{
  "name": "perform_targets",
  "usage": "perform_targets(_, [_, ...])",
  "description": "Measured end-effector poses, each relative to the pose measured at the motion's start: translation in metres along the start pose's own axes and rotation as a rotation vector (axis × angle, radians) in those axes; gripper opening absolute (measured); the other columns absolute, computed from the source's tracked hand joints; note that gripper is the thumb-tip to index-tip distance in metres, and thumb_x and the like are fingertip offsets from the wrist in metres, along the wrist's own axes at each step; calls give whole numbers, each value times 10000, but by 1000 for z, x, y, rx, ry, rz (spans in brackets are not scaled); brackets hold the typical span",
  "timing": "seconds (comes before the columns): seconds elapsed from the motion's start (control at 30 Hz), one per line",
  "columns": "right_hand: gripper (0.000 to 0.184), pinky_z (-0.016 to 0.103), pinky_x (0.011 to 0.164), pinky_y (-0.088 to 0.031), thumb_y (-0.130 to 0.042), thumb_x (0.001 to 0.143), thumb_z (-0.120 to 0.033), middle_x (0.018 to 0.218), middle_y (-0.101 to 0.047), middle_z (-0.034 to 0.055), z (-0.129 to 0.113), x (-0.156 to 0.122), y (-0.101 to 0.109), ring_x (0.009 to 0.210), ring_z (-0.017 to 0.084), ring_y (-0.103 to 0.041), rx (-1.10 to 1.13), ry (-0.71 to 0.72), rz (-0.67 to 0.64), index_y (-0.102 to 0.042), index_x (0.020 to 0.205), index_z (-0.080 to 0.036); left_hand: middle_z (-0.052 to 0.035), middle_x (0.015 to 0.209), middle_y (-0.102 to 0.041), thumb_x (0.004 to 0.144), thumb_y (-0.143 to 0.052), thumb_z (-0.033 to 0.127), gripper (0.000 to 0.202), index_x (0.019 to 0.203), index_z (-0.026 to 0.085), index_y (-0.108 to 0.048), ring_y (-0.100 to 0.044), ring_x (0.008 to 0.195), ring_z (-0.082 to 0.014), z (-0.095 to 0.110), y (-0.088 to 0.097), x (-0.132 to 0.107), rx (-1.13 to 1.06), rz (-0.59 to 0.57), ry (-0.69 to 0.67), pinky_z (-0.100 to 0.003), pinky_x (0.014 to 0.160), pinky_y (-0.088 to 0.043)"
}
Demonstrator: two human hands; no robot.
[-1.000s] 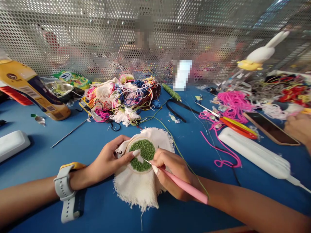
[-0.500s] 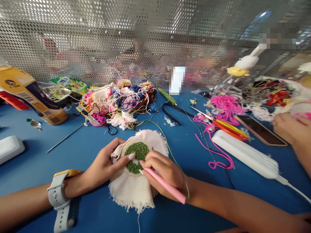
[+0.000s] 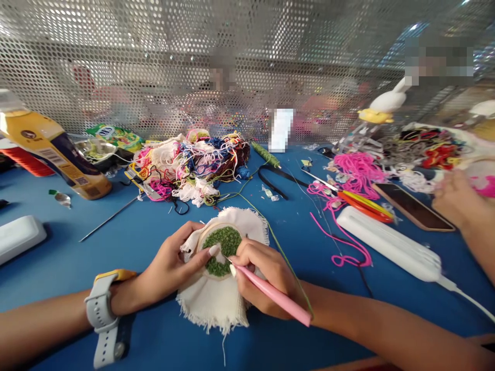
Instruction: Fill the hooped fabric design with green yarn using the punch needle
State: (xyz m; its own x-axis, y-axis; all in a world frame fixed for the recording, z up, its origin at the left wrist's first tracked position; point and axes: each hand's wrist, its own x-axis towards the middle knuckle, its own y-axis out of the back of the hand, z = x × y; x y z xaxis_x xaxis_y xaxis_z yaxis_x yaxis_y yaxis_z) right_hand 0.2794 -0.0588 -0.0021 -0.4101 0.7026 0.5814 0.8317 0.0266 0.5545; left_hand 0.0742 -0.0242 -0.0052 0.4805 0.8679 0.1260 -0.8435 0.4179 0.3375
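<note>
My left hand [image 3: 180, 263] grips a round embroidery hoop [image 3: 201, 238] at its left side, thumb pressed on the front. White cloth with frayed edges [image 3: 216, 304] is stretched in the hoop and hangs out around it. Green looped stitches [image 3: 228, 238] cover most of the round, with a pale bare patch in the middle. Closed around a pink punch needle [image 3: 276, 296], my right hand [image 3: 266, 273] points its thin metal tip at that patch; whether the tip touches the cloth I cannot tell. Green yarn [image 3: 284, 252] runs from the pen's back end toward a green spool [image 3: 266, 154].
Behind the hoop lies a heap of mixed yarn [image 3: 201, 159]. A bottle [image 3: 58, 154] and a thin metal rod [image 3: 110, 219] are at left. Orange-handled scissors [image 3: 365, 205], a white power strip [image 3: 389, 245] and a phone [image 3: 413, 206] lie at right, near another person's hand [image 3: 460, 201].
The needle tip has drawn back slightly from the stitching, with my right hand shifting a little right. My left hand still holds the hoop. The whole view has shifted slightly.
</note>
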Motion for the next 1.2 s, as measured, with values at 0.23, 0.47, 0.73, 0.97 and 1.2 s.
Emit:
perform_targets(0.23, [142,264,560,-379,-418,757,-69,664,-473,13,-1,-2,5,600,141,-447,42,-29,-36,-374,724,-200,3,851,-574,855,-574,348,260,1041,178,-511,-524,744,-118,1,1,2,-26,-8,42,-205,654,-468])
perform_targets(0.47, [117,287,619,-422,-425,794,-76,694,-495,26,3,-3,3,648,150,-477,29,-31,-60,-422,768,-191,-4,879,-578,854,-575,343,261,1042,173,-512,-530,762,-125,2,1,2,-22,-6,34,-211,673,-471])
perform_targets(0.73, [111,280,655,-446,-479,812,-79,735,-510,34,11,-4,-3,692,152,-495,-13,2,-87,-461,793,-187,7,878,-566,861,-572,317,231,1040,183,-511,-515,763,-115,0,2,2,10,-14,10,-199,680,-455])
perform_targets(0.97, [130,285,607,-431,-439,783,-70,685,-486,17,3,-4,1,642,149,-477,1,12,-28,-418,767,-198,15,843,-564,853,-584,307,215,1015,180,-522,-510,734,-102,3,1,2,-8,0,2,-181,658,-458])
perform_targets(1.2, [117,286,550,-432,-489,777,-111,699,-515,12,0,-4,9,607,145,-500,68,-54,-59,-440,771,-218,4,827,-573,847,-587,324,232,1008,169,-528,-521,723,-109,3,1,4,-11,9,13,-192,644,-474])
